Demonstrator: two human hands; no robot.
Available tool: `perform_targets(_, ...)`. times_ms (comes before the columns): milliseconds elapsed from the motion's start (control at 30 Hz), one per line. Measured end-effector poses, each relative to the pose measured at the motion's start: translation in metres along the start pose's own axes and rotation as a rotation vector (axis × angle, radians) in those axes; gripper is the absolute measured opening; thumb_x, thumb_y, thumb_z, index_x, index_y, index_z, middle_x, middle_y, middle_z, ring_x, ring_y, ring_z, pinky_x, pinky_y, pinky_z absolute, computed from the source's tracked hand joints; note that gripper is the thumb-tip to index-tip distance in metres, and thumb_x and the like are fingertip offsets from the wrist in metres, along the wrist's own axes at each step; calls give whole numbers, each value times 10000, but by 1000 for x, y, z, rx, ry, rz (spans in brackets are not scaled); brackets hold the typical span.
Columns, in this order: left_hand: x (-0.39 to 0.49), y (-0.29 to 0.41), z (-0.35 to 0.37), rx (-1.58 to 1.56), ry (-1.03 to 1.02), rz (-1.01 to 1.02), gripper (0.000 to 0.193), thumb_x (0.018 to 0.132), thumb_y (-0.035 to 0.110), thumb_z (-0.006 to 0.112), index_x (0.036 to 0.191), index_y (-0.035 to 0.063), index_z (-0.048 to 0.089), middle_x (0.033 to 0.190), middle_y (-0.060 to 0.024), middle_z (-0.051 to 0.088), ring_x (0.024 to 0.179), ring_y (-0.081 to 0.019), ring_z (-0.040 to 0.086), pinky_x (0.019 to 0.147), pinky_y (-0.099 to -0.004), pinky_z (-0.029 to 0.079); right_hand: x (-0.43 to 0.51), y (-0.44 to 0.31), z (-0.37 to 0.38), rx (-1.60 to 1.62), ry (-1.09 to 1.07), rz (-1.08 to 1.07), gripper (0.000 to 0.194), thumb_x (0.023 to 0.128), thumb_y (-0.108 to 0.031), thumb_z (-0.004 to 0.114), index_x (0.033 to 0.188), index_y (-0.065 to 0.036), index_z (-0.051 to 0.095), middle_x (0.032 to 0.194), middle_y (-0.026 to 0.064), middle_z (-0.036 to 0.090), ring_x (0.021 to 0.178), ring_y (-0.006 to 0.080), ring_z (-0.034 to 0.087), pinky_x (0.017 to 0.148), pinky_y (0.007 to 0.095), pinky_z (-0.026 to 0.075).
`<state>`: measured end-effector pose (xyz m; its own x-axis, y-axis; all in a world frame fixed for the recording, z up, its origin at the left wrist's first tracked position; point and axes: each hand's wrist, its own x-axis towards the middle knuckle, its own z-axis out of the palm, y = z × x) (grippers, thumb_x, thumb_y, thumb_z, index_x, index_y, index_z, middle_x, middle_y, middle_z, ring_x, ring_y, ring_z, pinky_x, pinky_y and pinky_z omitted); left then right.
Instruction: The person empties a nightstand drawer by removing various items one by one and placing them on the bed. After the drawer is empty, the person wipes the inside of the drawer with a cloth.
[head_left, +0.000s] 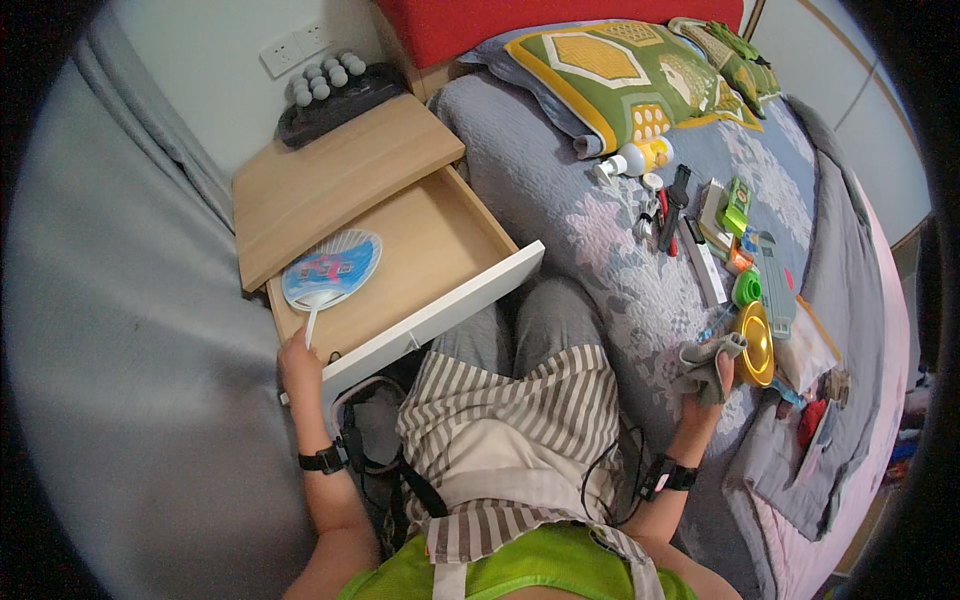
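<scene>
A plastic hand fan (330, 271) with a blue printed face lies in the open wooden drawer (442, 225), at its left side. My left hand (301, 369) reaches over the drawer's left front corner and pinches the end of the fan's white handle. In my right hand (709, 397) is a crumpled grey cloth (709, 361), held above the bed. Right beside that cloth stands a shiny gold-coloured bowl (754, 343), tilted among small items. The drawer's white front panel (450, 315) faces my knees.
The nightstand top (345, 180) overhangs the drawer and carries a black device with grey balls (326, 79). On the quilted bed (525, 172) lie a pump bottle (637, 159), a black watch (677, 191), a white box (703, 262), a green bottle (748, 288) and a plastic bag (806, 349). A grey curtain (150, 337) hangs left.
</scene>
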<state>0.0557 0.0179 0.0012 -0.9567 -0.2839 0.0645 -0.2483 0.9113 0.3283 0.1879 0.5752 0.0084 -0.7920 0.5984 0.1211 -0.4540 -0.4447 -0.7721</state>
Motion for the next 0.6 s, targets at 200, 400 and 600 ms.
perform_targets(200, 14, -12, 2, -59, -4, 43, 412, 749, -69, 572, 1147, 35, 606, 1037, -245, 609, 961, -415, 576, 816, -448, 462, -1, -2, 0, -34, -4, -3, 246, 893, -211, 564, 1068, -49, 508, 901, 47, 575, 813, 171, 599, 732, 317, 495)
perform_targets(400, 39, -18, 17, 65, -52, 104, 378, 747, -66, 580, 1117, 6, 612, 1043, -241, 608, 981, -405, 569, 837, -425, 466, 0, -3, 0, -16, 52, 42, 245, 887, -211, 569, 1061, -50, 506, 906, 48, 570, 829, 177, 598, 750, 324, 500)
perform_targets(600, 46, -28, 34, 124, -61, 290, 394, 748, 8, 647, 1136, -22, 585, 1218, -184, 538, 1146, -351, 483, 997, -403, 378, 1, 0, -7, -90, 72, 21, 290, 879, -262, 583, 1059, -45, 514, 907, 69, 584, 805, 178, 607, 702, 292, 512)
